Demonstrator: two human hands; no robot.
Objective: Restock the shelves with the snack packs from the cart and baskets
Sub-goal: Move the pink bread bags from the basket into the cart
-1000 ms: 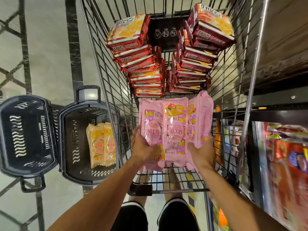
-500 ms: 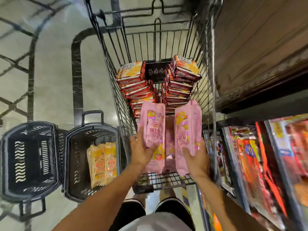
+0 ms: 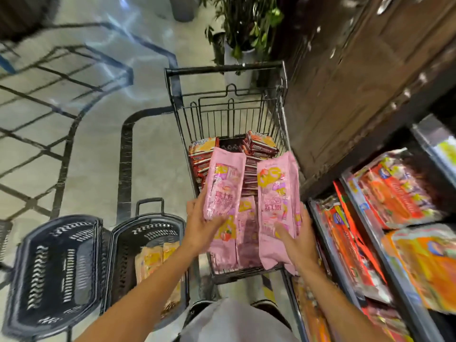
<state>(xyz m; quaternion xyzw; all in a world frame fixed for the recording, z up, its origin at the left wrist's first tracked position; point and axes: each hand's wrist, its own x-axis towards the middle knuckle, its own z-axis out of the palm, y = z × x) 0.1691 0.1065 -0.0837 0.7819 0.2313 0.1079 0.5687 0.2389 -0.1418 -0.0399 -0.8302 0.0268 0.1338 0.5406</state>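
While a second ago the glossy pink plastic snack packs were pressed together as one fanned bundle low over the cart, they are now split into two handfuls and lifted clear of the stock below. The left hand (image 3: 202,227) grips one tall pink pack (image 3: 223,186) with its fingers curled round the lower end, and the right hand (image 3: 297,239) holds the other pink pack (image 3: 277,208), thumb laid across its front and fingers wrapped behind (there may be a second pack behind it, but I cannot tell). Between and under the two, further pink packs (image 3: 246,233) stand on end against the near wall of the black wire shopping cart (image 3: 224,70), and two stacks of red-and-orange flat packs (image 3: 261,146) fill its far half. The view has swung up and to the right, which brings the dark metal shelves (image 3: 328,243) with their orange and red bagged snacks into sight just beside the right hand. I judge this to mean the pick is done and the carry to the shelf is next.

On the patterned floor to the left sit two black plastic baskets: the nearer basket (image 3: 148,213) holds yellow-orange packs (image 3: 158,262), and the farther basket (image 3: 59,225) shows no goods. A potted green plant (image 3: 244,18) stands beyond the cart.
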